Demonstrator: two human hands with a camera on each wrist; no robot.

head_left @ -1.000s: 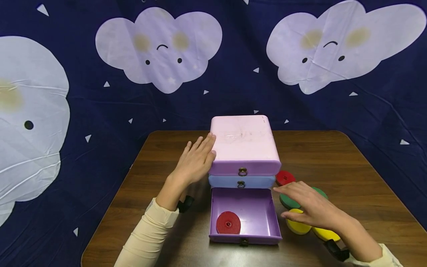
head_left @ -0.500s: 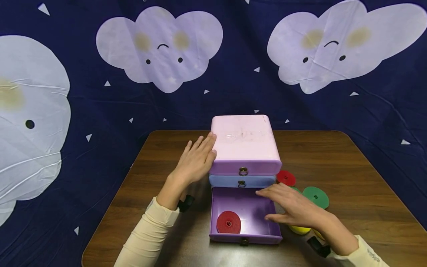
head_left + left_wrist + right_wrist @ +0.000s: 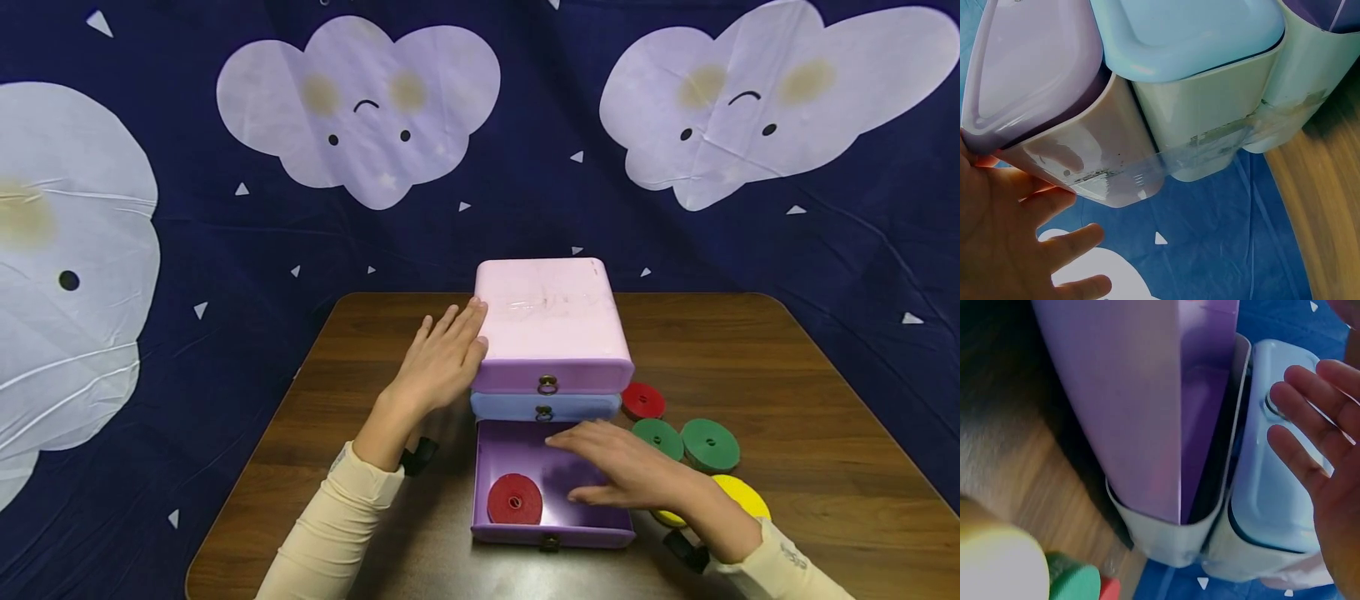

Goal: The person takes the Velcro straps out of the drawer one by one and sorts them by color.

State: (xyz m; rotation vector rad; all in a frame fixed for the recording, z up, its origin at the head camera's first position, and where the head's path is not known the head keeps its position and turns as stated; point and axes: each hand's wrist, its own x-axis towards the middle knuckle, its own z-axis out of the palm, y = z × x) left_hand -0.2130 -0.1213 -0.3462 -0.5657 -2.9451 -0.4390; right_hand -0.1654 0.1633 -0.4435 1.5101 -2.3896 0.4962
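A small three-tier drawer cabinet (image 3: 551, 308) with a pink top stands on the table. Its bottom purple drawer (image 3: 555, 536) is pulled out, while the blue drawer (image 3: 502, 407) and upper purple drawer (image 3: 502, 377) are closed. Inside the bottom drawer, near its front left, lies a red disc (image 3: 514, 500) with a central hole. My left hand (image 3: 435, 358) touches the cabinet's upper left side, fingers extended; the left wrist view has them against the upper tier (image 3: 1104, 156). Above the pulled-out drawer hovers my right hand (image 3: 637, 471), fingers extended and holding nothing.
Right of the cabinet, on the wooden table (image 3: 750, 358), are a red disc (image 3: 643, 402), two green discs (image 3: 710, 445) and yellow ones (image 3: 742, 496), one partly hidden by my right hand. A dark blue cloud-patterned cloth (image 3: 540, 183) hangs behind.
My right hand has moved left from above the loose discs to over the pulled-out drawer. More of the green and yellow discs shows now. The left hand has stayed in place.
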